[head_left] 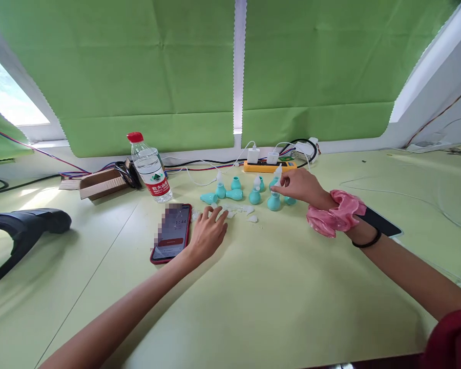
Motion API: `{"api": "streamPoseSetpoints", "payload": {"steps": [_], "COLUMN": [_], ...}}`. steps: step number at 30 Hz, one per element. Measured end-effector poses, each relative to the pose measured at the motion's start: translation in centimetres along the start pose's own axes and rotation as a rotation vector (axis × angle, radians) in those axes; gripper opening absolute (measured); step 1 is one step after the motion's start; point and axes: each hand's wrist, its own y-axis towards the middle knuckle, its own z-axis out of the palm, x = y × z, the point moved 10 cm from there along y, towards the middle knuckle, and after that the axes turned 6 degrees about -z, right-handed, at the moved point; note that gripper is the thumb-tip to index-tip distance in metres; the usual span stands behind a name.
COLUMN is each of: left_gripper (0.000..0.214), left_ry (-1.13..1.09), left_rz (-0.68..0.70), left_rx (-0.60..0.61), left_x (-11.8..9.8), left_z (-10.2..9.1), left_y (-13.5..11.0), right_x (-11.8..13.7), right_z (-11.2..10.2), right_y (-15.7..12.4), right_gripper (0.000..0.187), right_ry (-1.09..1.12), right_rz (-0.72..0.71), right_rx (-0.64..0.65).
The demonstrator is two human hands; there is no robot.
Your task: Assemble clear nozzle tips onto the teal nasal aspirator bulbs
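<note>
Several small teal bulb-shaped pieces point(234, 193) stand or lie in a cluster on the pale green table point(253, 297), some with clear tips fitted. Loose clear tips point(238, 209) lie just in front of them. My left hand point(207, 233) rests flat on the table, fingers stretched toward the clear tips, beside a red-cased phone point(171, 233). My right hand point(300, 185), with a pink scrunchie point(334, 212) on the wrist, pinches a clear tip point(278, 173) above a teal bulb point(274, 201).
A water bottle point(149, 168) with a red cap stands at the back left next to a cardboard box point(100, 183). A yellow power strip point(269, 165) with chargers and cables lies along the back edge. A black object point(23, 228) sits at the far left.
</note>
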Motion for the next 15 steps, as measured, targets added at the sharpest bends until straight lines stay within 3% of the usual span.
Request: {"api": "streamPoseSetpoints", "payload": {"steps": [3, 5, 7, 8, 10, 13, 15], "left_gripper": [0.032, 0.033, 0.034, 0.035, 0.038, 0.037, 0.036], "left_ry": [0.055, 0.074, 0.083, 0.086, 0.098, 0.115, 0.114], "left_rz": [0.026, 0.049, 0.062, 0.062, 0.046, 0.011, -0.009], "left_rx": [0.032, 0.053, 0.059, 0.060, 0.079, 0.142, 0.172], "left_x": [-0.7, -1.5, -2.1, -2.3, -2.4, -2.2, -2.0], "left_z": [0.5, 1.0, 1.5, 1.7, 2.3, 3.4, 3.9], "left_y": [1.1, 1.7, 2.5, 2.9, 3.7, 4.9, 5.5], "right_x": [1.8, 4.4, 7.1, 7.9, 8.4, 7.9, 7.8], "right_z": [-2.9, -3.1, -0.6, 1.4, 4.3, 7.1, 7.5], "right_y": [-1.3, -2.8, -4.3, -5.2, -6.5, -7.4, -7.5], "right_gripper": [0.040, 0.036, 0.028, 0.025, 0.020, 0.016, 0.015], "right_ry": [-0.072, -0.037, 0.049, 0.091, 0.142, 0.209, 0.245], "right_rz": [-0.050, -0.203, -0.366, -0.401, -0.398, -0.338, -0.336], "right_rx": [-0.246, -0.276, -0.091, 0.043, 0.190, 0.282, 0.287]}}
